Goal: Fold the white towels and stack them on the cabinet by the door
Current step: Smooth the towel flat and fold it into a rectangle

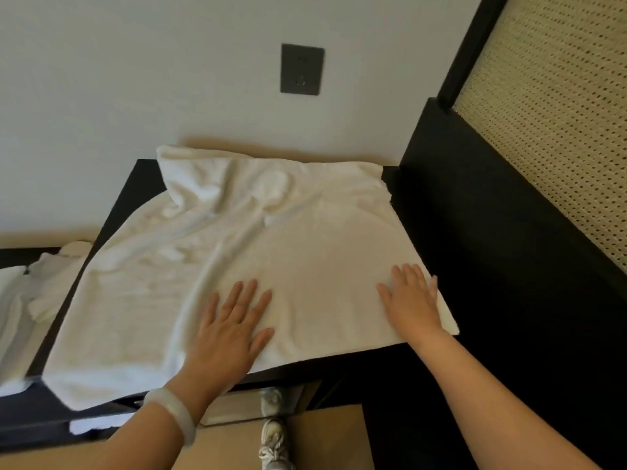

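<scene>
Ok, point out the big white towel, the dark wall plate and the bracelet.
big white towel [305, 252], head view, on its smooth middle.
dark wall plate [302, 69], head view, on its centre.
bracelet [171, 413], head view, on the middle of the pale band.

Up on the pale wall [135, 79] sat a dark square wall plate [302, 69], all alone, its markings too blurred to read. Off to the right ran a woven cane panel [549, 113], tan and dotted with tiny holes, edged by a black frame [475, 45]. Down below lay tan floor [325, 435], and on it stood one light, laced sneaker [274, 442].
</scene>
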### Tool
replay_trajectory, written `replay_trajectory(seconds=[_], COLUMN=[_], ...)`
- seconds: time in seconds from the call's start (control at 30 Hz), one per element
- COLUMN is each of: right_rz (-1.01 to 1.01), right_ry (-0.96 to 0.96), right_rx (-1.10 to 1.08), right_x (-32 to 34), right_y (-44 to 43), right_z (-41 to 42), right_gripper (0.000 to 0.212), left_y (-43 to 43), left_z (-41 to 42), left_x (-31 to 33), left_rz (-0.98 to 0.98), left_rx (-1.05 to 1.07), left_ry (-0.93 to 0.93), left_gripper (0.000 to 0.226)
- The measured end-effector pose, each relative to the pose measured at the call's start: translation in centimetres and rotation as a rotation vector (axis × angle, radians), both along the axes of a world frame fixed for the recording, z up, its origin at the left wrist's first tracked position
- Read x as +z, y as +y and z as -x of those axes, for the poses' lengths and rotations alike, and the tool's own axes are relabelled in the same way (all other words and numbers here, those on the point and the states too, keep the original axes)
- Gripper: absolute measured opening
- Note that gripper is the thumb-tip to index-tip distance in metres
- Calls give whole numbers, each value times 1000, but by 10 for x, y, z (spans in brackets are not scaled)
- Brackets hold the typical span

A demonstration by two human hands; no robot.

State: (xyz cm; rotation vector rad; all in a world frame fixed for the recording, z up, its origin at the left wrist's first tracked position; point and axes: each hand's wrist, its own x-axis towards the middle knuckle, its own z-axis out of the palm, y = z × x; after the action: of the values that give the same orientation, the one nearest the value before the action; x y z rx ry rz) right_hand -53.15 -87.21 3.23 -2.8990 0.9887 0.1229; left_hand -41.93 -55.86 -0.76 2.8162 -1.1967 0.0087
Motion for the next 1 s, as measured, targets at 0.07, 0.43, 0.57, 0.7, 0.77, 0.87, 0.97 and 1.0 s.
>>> replay_trajectory(seconds=[0.07, 0.43, 0.57, 0.7, 0.77, 0.87, 0.97, 1.0], right_rz=[-33, -41, -6, 16, -34, -32, -18, -10], right_ry=[-102, -22, 2, -60, -75, -117, -65, -69], right_rx=[107, 377, 441, 515, 512, 556, 554, 548], right_x=[8, -23, -24, -22, -20, -24, -36, -36], right_y=[37, 129, 133, 141, 150, 168, 172, 171], right_z=[-33, -73, -73, -86, -99, -106, -99, -98], right_gripper=[58, 81, 77, 72, 64, 66, 70, 70], left_y=[-1, 87, 111, 121, 129, 138, 140, 144], left_z=[2, -55, -80, -89, -92, -94, -100, -102], left_x=[-1, 31, 37, 41, 42, 46, 46, 46], left_rz=[8, 233, 112, 157, 186, 191, 183, 226], left_rx=[-12, 709, 905, 1055, 1021, 912, 878, 893], left_ry=[3, 72, 51, 63, 64, 61, 98, 130], left_gripper=[63, 52, 56, 58, 50, 34, 25, 23])
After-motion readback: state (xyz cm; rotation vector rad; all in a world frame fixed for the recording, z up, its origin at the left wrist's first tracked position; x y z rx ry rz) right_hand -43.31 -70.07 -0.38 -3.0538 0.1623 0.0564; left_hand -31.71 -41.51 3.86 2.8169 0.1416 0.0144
